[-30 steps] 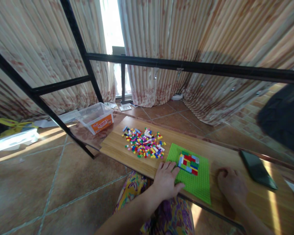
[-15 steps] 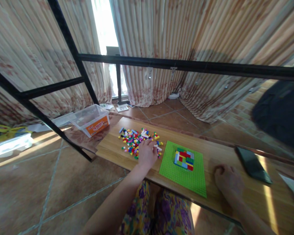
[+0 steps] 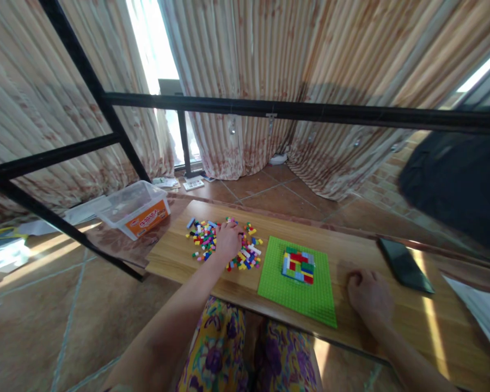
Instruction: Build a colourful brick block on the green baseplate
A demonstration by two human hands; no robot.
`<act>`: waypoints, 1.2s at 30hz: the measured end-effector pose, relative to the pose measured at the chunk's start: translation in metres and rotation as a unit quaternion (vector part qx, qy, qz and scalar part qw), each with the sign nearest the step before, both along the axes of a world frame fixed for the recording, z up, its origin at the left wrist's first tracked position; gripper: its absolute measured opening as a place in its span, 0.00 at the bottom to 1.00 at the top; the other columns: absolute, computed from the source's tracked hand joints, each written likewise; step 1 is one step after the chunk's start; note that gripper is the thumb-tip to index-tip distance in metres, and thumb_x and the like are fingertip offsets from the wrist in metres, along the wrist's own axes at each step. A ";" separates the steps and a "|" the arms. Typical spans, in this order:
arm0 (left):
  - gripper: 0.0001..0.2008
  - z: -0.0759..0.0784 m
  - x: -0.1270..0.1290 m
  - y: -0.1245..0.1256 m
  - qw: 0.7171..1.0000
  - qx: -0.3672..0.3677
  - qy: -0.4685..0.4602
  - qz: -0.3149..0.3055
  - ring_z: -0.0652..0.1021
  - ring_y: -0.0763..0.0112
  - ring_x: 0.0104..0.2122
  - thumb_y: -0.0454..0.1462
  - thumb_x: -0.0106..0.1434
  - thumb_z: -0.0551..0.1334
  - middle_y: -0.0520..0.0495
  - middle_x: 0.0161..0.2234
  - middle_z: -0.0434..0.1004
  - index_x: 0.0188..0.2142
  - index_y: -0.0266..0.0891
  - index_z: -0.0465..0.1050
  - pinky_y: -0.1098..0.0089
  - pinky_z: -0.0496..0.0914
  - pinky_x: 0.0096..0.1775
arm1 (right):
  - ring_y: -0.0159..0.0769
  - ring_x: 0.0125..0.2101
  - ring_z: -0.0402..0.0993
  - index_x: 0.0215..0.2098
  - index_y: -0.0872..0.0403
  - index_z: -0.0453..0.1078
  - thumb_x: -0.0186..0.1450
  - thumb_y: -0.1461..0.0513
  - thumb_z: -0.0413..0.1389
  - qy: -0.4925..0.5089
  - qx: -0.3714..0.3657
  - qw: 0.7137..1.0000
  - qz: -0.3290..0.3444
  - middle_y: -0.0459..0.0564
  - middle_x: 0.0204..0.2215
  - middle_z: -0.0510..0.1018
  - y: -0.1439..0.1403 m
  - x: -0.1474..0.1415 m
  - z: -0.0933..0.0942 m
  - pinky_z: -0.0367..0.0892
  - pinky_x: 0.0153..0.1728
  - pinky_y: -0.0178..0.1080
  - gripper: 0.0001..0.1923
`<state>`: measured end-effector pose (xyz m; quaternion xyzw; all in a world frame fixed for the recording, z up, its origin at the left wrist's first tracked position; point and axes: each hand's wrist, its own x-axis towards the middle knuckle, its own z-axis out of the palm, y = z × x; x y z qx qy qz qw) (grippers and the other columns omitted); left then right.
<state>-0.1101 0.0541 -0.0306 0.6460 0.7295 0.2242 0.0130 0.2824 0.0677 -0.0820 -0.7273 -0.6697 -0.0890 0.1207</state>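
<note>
My left hand (image 3: pixel 227 243) reaches into a loose pile of small coloured toy bricks (image 3: pixel 206 238). Its fingers point down among the pieces, with the thumb apart on the right; the fingertips are partly hidden, and no brick shows clearly in its grasp. Right of the pile lies a green baseplate (image 3: pixel 271 284), bearing a low, squarish build of red, blue, yellow and grey bricks (image 3: pixel 298 265). Beyond the plate, my right hand (image 3: pixel 369 296) rests on the wooden table with its fingers curled in and nothing visible in them.
A dark phone-like slab (image 3: pixel 405 265) and a white paper (image 3: pixel 477 305) lie on the table (image 3: pixel 237 291) at the right. A clear plastic bin (image 3: pixel 135 209) with an orange label stands past the left end. A black metal rail (image 3: pixel 212 105) crosses in front of the curtains.
My left hand has moved left and farther into the brick pile, away from the white brick it was beside. My right hand stays on the table. The whole view has shifted slightly.
</note>
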 end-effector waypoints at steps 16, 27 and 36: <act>0.14 0.026 0.000 -0.065 0.654 0.076 -0.749 0.072 0.78 0.73 0.24 0.34 0.43 0.68 0.54 0.24 0.76 0.31 0.37 0.70 0.76 0.70 0.26 | 0.40 0.35 0.65 0.36 0.57 0.73 0.64 0.63 0.45 0.016 0.014 1.000 0.003 0.56 0.34 0.73 -0.003 -0.005 0.005 0.56 0.35 0.39 0.14; 0.08 0.028 0.000 -0.066 0.582 0.033 -0.809 0.083 0.77 0.79 0.25 0.26 0.54 0.59 0.49 0.28 0.76 0.33 0.32 0.75 0.79 0.74 0.30 | 0.39 0.34 0.64 0.37 0.57 0.72 0.63 0.63 0.46 0.029 0.025 0.999 0.008 0.56 0.33 0.73 -0.001 -0.005 0.002 0.55 0.36 0.39 0.13; 0.12 0.030 0.006 -0.070 0.589 0.011 -0.806 0.046 0.70 0.86 0.20 0.23 0.49 0.61 0.50 0.27 0.75 0.33 0.33 0.76 0.86 0.64 0.20 | 0.40 0.35 0.65 0.36 0.57 0.72 0.63 0.64 0.46 0.030 0.020 0.999 0.009 0.56 0.33 0.73 -0.001 -0.005 0.002 0.56 0.37 0.39 0.12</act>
